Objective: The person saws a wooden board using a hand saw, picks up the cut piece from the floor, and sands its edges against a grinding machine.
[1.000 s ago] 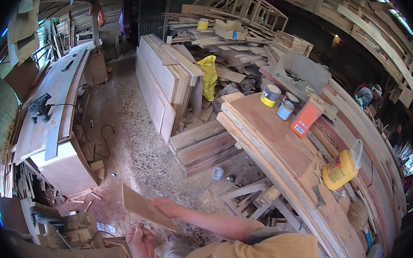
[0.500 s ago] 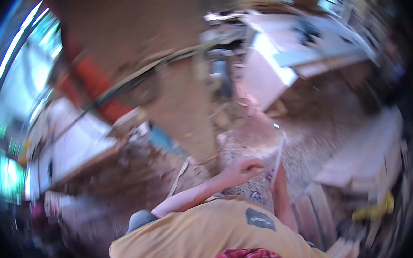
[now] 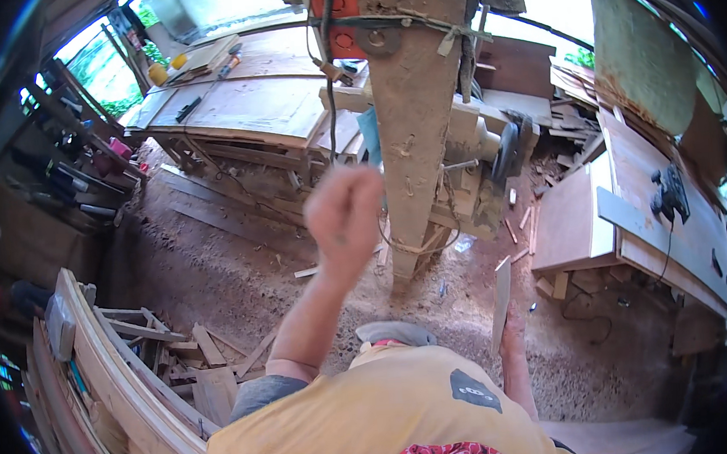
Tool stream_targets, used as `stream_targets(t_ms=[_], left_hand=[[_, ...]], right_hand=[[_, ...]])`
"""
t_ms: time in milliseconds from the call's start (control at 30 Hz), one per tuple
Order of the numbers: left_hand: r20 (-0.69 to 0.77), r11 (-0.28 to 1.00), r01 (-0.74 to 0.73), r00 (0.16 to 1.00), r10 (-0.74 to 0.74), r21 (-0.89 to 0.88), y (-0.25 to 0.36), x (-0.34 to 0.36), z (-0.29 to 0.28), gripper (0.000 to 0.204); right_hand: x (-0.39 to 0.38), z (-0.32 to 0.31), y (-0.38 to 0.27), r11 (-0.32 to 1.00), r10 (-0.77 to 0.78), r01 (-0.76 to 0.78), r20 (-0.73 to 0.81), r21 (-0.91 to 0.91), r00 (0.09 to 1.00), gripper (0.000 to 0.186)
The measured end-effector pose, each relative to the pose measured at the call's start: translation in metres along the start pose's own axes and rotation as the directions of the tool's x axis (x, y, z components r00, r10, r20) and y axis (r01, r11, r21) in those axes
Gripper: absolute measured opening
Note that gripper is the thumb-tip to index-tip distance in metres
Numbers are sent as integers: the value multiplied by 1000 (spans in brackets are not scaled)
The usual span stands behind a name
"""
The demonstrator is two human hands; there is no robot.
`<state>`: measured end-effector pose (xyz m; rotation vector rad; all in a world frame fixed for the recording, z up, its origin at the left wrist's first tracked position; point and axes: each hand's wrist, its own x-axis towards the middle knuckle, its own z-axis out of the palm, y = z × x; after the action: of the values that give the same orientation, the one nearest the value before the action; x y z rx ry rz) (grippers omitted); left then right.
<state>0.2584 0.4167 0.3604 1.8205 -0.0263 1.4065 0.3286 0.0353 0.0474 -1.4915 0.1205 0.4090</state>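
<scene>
Down at the lower right of the frame, the right hand hangs low beside the person's body, its grip wrapped around the bottom end of a thin wooden board. The board stands nearly upright, edge-on to the camera, its top end pointing up toward the middle of the frame above the sawdust-covered floor.

The left hand is raised in the centre of the frame, blurred, with the fingers curled loosely inward; it holds nothing that can be seen, and how tightly the grip is pressed together cannot be told through the blur. Its bare forearm runs down to a yellow shirt at the lower edge.

Just behind the left hand rises a rough wooden post, reaching from the top of the frame down to the floor, with cables and string tied around it. To the right of the post sits a machine with a dark wheel. In the upper left stands a long bench covered with flat sheets of wood. At the right edge another bench carries boards and a black power tool. In the lower left lies a heap of wood offcuts beside a curved stack of planks.
</scene>
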Motion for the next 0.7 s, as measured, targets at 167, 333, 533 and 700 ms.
stream_targets(t_ms=[167, 333, 533, 700], left_hand=[[-112, 911, 297, 934, -340, -287, -13, 94, -17, 42], [-60, 932, 238, 963, -264, -273, -25, 127, -26, 28], [-232, 961, 99, 959, -162, -260, -41, 153, -48, 12], [-256, 942, 45, 957, -136, -333, -56, 177, -48, 12]], right_hand=[[12, 33, -3, 997, 72, -72, 49, 14, 996, 51], [26, 53, -7, 991, 128, -123, 130, -48, 983, 52], [28, 58, -12, 999, -19, 18, -17, -47, 1000, 44], [14, 62, -24, 981, 167, -167, -11, -96, 986, 46]])
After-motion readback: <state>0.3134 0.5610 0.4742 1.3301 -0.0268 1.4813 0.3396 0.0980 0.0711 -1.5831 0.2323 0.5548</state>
